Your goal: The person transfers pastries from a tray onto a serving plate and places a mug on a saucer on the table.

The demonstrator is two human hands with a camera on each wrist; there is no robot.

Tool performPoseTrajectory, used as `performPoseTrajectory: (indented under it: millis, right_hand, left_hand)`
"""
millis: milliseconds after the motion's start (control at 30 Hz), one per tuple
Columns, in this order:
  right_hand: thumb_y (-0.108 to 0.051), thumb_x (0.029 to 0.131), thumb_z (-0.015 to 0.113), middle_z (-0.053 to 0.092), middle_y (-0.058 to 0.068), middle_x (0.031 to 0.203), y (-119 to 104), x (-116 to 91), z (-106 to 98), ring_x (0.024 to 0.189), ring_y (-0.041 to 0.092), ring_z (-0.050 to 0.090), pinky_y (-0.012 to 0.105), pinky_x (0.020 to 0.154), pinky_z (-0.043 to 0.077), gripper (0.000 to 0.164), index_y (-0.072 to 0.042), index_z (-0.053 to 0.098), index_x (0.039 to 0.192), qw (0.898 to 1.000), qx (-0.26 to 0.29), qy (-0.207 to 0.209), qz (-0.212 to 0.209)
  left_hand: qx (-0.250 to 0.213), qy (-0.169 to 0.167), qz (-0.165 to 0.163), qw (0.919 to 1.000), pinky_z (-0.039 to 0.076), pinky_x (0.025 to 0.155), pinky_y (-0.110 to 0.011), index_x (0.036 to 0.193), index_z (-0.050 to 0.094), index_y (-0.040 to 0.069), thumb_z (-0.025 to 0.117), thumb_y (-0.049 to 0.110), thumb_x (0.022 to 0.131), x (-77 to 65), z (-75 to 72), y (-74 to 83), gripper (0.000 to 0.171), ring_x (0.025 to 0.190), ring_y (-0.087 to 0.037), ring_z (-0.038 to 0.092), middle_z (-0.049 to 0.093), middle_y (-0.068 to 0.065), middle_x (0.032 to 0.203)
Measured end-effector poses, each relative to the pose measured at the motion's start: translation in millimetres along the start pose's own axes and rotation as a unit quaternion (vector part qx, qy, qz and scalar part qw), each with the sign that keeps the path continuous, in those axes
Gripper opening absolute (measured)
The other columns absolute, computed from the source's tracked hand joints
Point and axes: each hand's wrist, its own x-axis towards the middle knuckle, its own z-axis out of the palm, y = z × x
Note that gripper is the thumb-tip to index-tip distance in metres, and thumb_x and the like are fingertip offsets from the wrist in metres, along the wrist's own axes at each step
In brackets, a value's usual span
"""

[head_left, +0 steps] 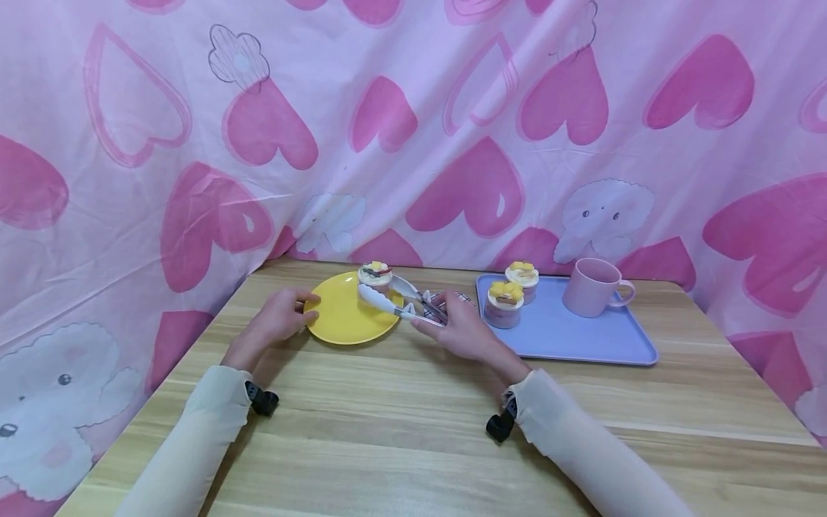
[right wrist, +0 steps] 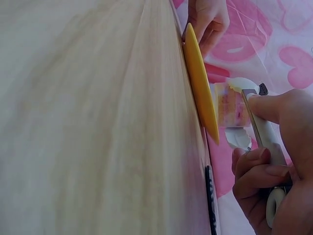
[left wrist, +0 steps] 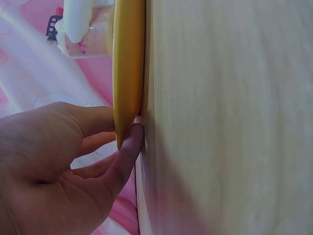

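Observation:
My left hand (head_left: 278, 317) pinches the left rim of a yellow plate (head_left: 342, 327), thumb above and a finger underneath in the left wrist view. A small clear dessert cup (head_left: 375, 278) with layered cake, white cream and yellow bits on top stands upright on the plate's right part. With my right hand (head_left: 460, 327) I grip metal tongs (right wrist: 266, 132) with pale heads. Those heads lie on either side of the cup; whether both touch it I cannot tell. The tongs hide part of the cup and the plate's right edge.
To the right lies a blue tray (head_left: 581, 341) bearing two similar dessert cups (head_left: 504, 307) and a pink mug (head_left: 591, 289). A dark-lined grid-patterned item (head_left: 461, 298) lies partly hidden behind my right hand. A pink heart-print curtain (head_left: 388, 179) hangs behind the wooden table (head_left: 388, 431).

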Motion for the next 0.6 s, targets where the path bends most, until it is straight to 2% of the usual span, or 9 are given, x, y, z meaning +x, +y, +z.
performPoseTrajectory:
  millis: [267,600]
  right_hand:
    - [-0.061,0.093,0.079,0.063,0.008,0.1,-3,7,6,0.088,0.022,0.059,0.034,0.071,0.048,0.068,-0.011,0.057,0.134,1.0,-0.002,-0.001,0.011]
    - [-0.058,0.093,0.08,0.063,0.007,0.096,-8,15,14,0.084,0.022,0.059,0.033,0.067,0.05,0.064,-0.012,0.058,0.131,1.0,0.007,-0.009,0.011]
  left_hand:
    - [0.005,-0.002,-0.005,1.0,0.061,0.105,-0.05,0.144,0.065,-0.005,0.066,0.01,0.105,1.5,-0.1,-0.8,0.042,0.123,-0.038,0.067,0.063,-0.032,0.147]
    - [0.011,-0.001,-0.001,0.9999,0.06,0.108,-0.053,0.145,0.064,-0.005,0.066,0.01,0.105,2.2,1.6,-1.8,0.042,0.127,-0.04,0.067,0.061,-0.032,0.15]
